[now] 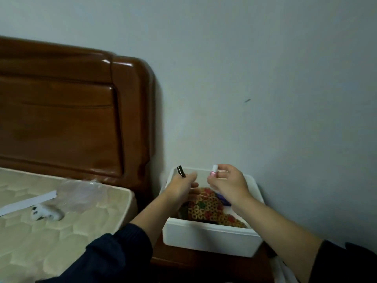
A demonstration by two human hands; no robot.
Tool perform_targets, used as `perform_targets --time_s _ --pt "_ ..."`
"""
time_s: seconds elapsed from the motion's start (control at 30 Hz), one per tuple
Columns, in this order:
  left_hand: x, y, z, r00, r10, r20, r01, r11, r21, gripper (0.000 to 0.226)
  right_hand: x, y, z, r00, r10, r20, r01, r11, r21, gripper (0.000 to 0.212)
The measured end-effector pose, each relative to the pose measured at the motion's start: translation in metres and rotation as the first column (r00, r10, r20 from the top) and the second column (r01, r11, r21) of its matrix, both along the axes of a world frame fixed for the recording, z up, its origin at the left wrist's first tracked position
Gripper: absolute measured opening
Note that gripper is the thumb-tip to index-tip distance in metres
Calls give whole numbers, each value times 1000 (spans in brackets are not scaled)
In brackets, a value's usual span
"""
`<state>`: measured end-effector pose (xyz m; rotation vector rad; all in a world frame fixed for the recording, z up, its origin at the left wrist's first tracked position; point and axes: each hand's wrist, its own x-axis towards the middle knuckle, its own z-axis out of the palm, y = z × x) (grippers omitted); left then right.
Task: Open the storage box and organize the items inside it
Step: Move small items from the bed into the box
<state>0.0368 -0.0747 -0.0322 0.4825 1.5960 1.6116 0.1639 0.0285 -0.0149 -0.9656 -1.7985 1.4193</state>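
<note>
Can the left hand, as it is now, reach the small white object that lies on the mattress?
Probably yes. The small white object lies uncovered on the mattress, but the left hand already holds a black tube, so taking it would be awkward.

Open white storage box (210,236) on the nightstand, holding bundled coloured pencils (206,207)
</note>
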Motion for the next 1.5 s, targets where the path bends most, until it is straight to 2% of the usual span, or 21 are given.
perform_targets --time_s 0.03,0.13,0.2,0.27,0.4,0.53,0.63,0.7,0.77,0.87,0.97,1.07,1.17,1.3,1.5 --pt "9 9 -3 996 -73 -46 73 997 -16 18 14 8 2 1000 -14 7 15 1000 -18 30" --pt "36 27 -6 956 -217 -196 200 974 -105 53 52 26 8 999 -32 -32 28 993 -112 28" --pt "52 34 -5 928 -258 -267 232 965 -124 68 68 32 11 1000 -23 -11 22 993 -114 23" --pt "62 39 -5 909 -257 -329 234 966 -111 73 77 38 11 999 19 33 -16 995 -94 20" --pt "71 44 -11 893 -211 -398 219 975 -26 48 80 45 5 991 89 104 -81 994 -74 28" --pt "68 40 -10 840 -200 -505 204 978 -48 33 73 49 -6 963 187 194 -187 982 -15 30" --pt "63 36 -12 811 -200 -549 168 980 -109 28 66 53 -9 967 85 241 -150 952 265 24" --pt "59 35 -15 761 -240 -603 180 971 -159 25 62 55 -6 971 128 203 -193 918 347 20" --pt "58 36 -17 701 -303 -646 218 953 -211 20 57 55 -3 955 202 218 -269 901 341 20" --pt "59 39 -19 625 -357 -695 232 934 -271 14 50 57 -5 928 206 312 -317 875 365 18" --pt "59 41 -21 597 -409 -690 250 912 -324 2 46 58 -9 919 231 321 -331 893 305 10" --pt "56 43 -26 600 -432 -673 237 900 -366 21 46 59 -13 908 223 355 -343 882 324 10" --pt "50 43 -32 639 -393 -662 194 914 -355 12 46 59 -15 888 228 399 -372 866 334 10" --pt "40 41 -38 709 -312 -633 102 933 -346 35 46 64 -10 913 203 354 -319 897 308 5" --pt "33 45 -54 749 -279 -601 69 935 -348 33 53 88 -2 907 141 396 -280 905 320 11"
